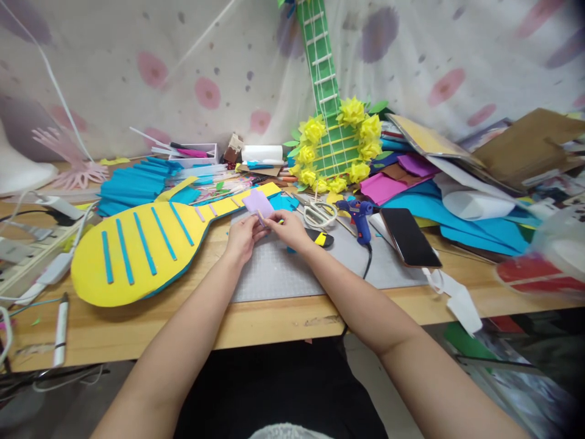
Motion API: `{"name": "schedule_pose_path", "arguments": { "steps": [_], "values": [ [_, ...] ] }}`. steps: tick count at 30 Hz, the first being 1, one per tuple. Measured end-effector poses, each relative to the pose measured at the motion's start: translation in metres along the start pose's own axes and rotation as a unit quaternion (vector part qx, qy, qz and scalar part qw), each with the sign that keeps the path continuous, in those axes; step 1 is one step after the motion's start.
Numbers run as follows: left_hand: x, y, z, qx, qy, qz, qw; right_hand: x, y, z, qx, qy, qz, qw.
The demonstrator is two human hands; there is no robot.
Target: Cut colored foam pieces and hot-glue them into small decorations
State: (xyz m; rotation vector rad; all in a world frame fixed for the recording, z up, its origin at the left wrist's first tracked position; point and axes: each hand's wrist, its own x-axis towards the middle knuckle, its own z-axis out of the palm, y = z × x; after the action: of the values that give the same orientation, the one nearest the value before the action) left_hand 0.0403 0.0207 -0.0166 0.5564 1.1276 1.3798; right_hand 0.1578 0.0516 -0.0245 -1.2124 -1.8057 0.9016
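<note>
In the head view, my left hand [243,238] is closed at the lower edge of a small purple sheet [256,202], which looks like craft foam or paper. My right hand [292,230] meets it there, its thumb and fingers pinched together. A thin, pale narrow piece [260,216] shows between the fingertips; its exact kind is too small to tell. Left of my hands lies a yellow guitar-shaped cutout [132,277] with blue strips across its body and short purple strips on its neck. By my right hand rests a black and yellow utility knife [322,238].
A grey cutting mat [274,280] lies beneath my hands. Scissors [320,213], a blue glue gun [359,216] and a phone [410,236] are on the right. A green stringed model [336,146] with yellow flowers stands behind. A power strip [31,268] and marker [61,332] sit left.
</note>
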Motion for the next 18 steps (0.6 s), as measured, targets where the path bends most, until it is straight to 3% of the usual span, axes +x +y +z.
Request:
{"name": "schedule_pose_path", "arguments": {
  "steps": [10, 18],
  "values": [
    [-0.0037, -0.0008, 0.0008, -0.03, -0.014, -0.017, 0.999, -0.0026, 0.0012, 0.0006, -0.12, 0.006, -0.036, 0.992],
    [-0.0065, 0.0004, 0.0021, -0.03, -0.003, -0.017, 0.999, -0.0044, -0.0024, 0.0011, -0.131, 0.007, -0.032, 0.991]
  ]
}}
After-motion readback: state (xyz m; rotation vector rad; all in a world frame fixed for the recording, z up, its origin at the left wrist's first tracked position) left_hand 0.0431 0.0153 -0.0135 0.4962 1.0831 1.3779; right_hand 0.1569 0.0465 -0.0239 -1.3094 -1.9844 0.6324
